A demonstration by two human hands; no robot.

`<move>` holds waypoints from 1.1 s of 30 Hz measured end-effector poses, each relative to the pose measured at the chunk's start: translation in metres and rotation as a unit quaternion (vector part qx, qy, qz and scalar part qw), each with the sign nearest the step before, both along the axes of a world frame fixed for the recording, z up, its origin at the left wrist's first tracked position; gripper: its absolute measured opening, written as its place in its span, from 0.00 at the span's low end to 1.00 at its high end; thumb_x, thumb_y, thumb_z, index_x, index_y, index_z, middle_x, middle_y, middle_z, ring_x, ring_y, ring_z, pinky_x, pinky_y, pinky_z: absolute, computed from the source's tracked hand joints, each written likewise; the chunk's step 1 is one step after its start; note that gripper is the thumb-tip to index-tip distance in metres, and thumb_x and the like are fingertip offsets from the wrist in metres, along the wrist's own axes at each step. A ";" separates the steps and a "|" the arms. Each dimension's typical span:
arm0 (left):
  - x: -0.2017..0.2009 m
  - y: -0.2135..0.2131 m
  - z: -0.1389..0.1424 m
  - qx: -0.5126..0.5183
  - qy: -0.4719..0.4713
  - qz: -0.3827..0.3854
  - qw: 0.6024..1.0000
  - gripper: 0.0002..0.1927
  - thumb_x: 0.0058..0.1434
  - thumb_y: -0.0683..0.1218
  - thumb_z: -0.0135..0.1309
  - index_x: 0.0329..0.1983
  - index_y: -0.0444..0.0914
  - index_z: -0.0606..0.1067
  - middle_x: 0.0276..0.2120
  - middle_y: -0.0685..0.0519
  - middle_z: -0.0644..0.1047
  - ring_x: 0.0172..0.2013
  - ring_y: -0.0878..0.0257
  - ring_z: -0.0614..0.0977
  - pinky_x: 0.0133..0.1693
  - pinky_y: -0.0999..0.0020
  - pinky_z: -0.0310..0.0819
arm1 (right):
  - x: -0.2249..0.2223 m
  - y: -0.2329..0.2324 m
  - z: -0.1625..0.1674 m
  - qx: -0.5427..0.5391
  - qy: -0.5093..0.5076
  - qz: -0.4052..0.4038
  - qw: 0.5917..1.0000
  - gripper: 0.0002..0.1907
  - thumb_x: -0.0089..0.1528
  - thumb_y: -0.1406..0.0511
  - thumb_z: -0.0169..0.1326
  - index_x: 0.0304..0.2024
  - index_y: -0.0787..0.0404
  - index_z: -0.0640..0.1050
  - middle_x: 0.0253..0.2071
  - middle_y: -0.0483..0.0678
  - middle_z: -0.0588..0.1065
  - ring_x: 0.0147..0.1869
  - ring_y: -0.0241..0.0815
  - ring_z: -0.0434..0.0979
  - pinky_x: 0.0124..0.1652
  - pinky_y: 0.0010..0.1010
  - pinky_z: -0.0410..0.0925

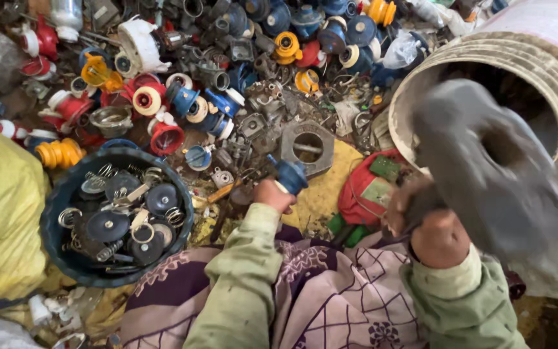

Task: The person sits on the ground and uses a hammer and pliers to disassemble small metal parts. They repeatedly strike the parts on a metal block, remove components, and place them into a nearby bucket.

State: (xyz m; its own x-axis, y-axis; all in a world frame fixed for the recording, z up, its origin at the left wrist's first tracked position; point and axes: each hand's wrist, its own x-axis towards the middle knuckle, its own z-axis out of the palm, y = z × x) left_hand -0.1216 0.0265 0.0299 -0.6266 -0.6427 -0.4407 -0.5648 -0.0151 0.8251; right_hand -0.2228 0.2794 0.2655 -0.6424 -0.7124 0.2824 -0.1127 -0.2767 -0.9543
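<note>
Now, left hand (272,194) clenched around a small blue part (291,175), right hand (421,223) gripping a blurred grey piece (485,168).

In my left hand (272,195) I've got a small blue part (290,174), rounded and dark blue, with a pale stub at the end nearest my fingers. I'm holding it tilted just above the scrap pile, right beside a grey hexagonal metal piece. My right hand (431,229) grips a big dark grey slab (485,161) (motion-blurred, so details are mushy), raised in front of the white bucket's mouth.
</note>
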 end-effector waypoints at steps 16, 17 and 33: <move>-0.001 -0.006 0.011 0.126 0.249 0.041 0.959 0.37 0.47 0.38 0.64 0.61 0.32 0.65 0.32 0.43 0.81 0.21 0.53 0.84 0.22 0.58 0.79 | -0.002 -0.018 -0.058 -0.025 -0.075 0.002 0.997 0.37 0.65 0.38 0.49 0.35 0.68 0.69 0.18 0.48 0.68 0.18 0.37 0.67 0.21 0.27 0.64; -0.003 -0.004 0.013 0.115 0.244 0.037 0.962 0.38 0.47 0.38 0.63 0.61 0.32 0.63 0.30 0.42 0.81 0.19 0.53 0.83 0.21 0.59 0.79 | -0.001 -0.018 -0.058 -0.020 -0.074 0.001 0.997 0.37 0.65 0.38 0.49 0.35 0.68 0.69 0.18 0.48 0.68 0.19 0.37 0.67 0.21 0.27 0.64; -0.023 -0.007 0.022 0.093 -0.019 0.001 0.995 0.17 0.42 0.42 0.69 0.32 0.28 0.79 0.21 0.45 0.82 0.17 0.58 0.84 0.22 0.64 0.80 | 0.010 -0.043 -0.083 0.279 -0.137 0.000 0.950 0.22 0.69 0.53 0.48 0.29 0.63 0.72 0.15 0.44 0.68 0.12 0.34 0.62 0.15 0.27 0.57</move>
